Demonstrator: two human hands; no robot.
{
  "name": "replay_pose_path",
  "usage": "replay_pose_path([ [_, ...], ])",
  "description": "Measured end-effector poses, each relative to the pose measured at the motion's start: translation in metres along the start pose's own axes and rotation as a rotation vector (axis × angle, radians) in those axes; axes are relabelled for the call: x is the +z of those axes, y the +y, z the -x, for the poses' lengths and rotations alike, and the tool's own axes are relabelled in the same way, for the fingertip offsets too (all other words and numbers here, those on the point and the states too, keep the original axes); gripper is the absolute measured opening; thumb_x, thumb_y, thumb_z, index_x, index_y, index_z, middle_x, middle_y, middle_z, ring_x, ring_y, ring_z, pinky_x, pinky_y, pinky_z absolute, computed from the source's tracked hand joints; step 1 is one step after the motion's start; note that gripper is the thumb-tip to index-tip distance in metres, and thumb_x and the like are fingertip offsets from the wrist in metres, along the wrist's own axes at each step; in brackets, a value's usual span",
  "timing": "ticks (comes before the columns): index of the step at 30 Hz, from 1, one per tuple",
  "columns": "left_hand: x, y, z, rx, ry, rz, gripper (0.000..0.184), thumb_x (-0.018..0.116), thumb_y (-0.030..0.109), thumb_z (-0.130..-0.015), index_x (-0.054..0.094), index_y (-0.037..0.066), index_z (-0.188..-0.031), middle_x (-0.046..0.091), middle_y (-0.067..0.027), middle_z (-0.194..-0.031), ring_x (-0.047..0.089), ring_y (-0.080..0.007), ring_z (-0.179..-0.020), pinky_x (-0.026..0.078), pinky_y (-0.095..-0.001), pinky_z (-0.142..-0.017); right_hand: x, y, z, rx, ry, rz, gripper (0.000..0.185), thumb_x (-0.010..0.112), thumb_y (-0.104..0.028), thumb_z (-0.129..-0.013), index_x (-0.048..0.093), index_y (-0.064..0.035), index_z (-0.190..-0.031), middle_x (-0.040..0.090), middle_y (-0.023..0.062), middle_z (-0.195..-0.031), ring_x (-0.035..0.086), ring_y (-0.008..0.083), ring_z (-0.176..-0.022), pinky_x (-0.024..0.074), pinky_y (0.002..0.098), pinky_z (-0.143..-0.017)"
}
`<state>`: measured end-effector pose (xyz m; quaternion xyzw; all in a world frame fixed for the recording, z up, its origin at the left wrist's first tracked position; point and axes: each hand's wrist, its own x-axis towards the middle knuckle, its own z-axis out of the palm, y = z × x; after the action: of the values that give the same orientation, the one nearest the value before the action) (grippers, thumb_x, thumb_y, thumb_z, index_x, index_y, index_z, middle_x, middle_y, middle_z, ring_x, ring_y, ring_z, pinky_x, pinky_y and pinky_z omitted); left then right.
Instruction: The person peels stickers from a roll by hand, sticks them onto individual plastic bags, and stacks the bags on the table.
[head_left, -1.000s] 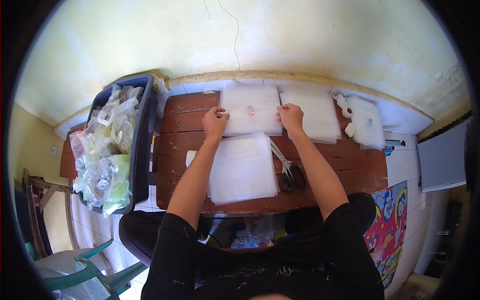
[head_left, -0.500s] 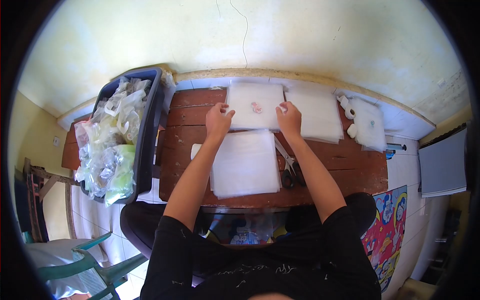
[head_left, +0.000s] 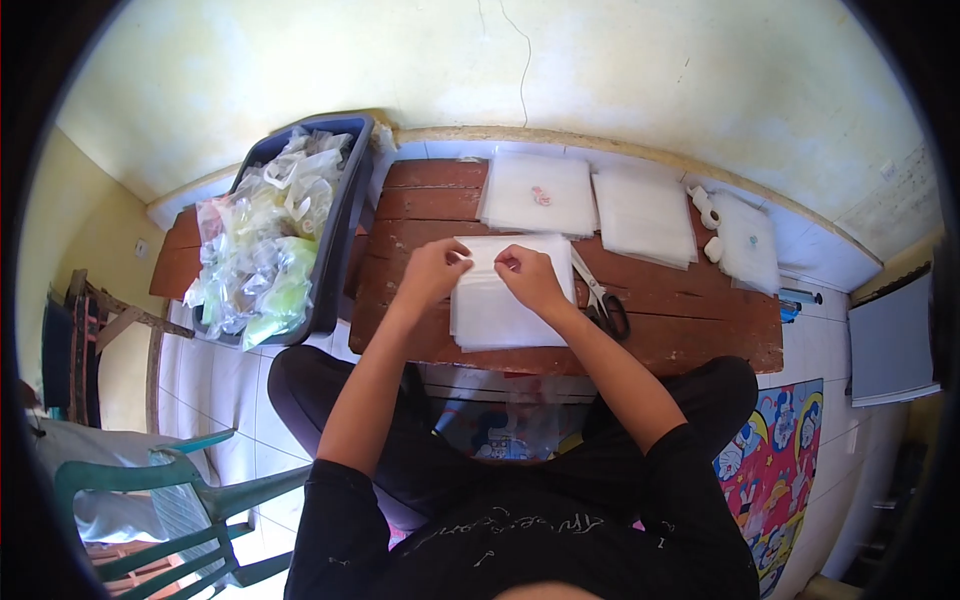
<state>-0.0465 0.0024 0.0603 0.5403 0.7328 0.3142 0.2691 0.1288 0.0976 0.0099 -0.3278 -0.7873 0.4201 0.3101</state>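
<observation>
A front stack of clear plastic sheets or bags (head_left: 510, 322) lies near the table's front edge. Over its left far corner is my left hand (head_left: 432, 272), thumb and fingers bent together. My right hand (head_left: 532, 278) is pinched above the middle of the same stack, a short gap from the left. Whatever the fingertips hold is too small and clear to make out. Black-handled scissors (head_left: 608, 312) lie right of the stack, blades pointing away. Behind is another plastic stack (head_left: 542, 205) with a small pink print or piece (head_left: 541, 196) on top.
Further right are a third plastic stack (head_left: 645, 215), white rolls (head_left: 704, 208) and a smaller plastic pile (head_left: 750, 245). A dark tub (head_left: 345, 235) heaped with crumpled plastic bags (head_left: 265, 240) stands left of the wooden table (head_left: 670, 320). A green chair (head_left: 215, 500) is at lower left.
Both hands have come back toward me, from the sides of the rear stack to above the front stack, and closer together. The whole view has shifted slightly.
</observation>
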Motion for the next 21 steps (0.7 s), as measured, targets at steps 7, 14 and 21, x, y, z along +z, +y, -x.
replay_pose_path([
  [7,-0.010,-0.067,0.015,-0.242,0.271,-0.102,0.054,0.080,0.026,-0.074,0.063,0.004,-0.120,0.067,-0.0191,-0.111,0.065,-0.0326,-0.103,0.051,-0.0403,-0.088,0.040,-0.014,-0.007,0.004,-0.219,-0.042,0.028,0.066,-0.012,-0.085,0.065,0.0015,-0.109,0.072,0.0173,-0.100,0.071,0.0253,-0.086,0.0560,0.0344,-0.077],
  [14,0.020,-0.067,0.010,-0.187,0.361,-0.036,0.057,0.081,0.028,-0.071,0.061,0.001,-0.117,0.065,-0.0208,-0.115,0.061,-0.0370,-0.109,0.048,-0.0438,-0.092,0.077,-0.008,-0.012,-0.050,-0.288,-0.110,0.047,0.063,-0.007,-0.084,0.050,0.0020,-0.129,0.065,0.0211,-0.119,0.069,0.0294,-0.095,0.0554,0.0364,-0.083],
  [21,0.028,-0.063,0.001,-0.194,0.499,-0.078,0.042,0.078,0.025,-0.076,0.067,0.006,-0.112,0.070,-0.0215,-0.100,0.068,-0.0369,-0.096,0.053,-0.0427,-0.082,0.076,-0.007,-0.013,-0.060,-0.328,-0.097,0.048,0.062,-0.003,-0.083,0.048,0.0013,-0.129,0.063,0.0218,-0.121,0.069,0.0296,-0.095,0.0544,0.0373,-0.084],
])
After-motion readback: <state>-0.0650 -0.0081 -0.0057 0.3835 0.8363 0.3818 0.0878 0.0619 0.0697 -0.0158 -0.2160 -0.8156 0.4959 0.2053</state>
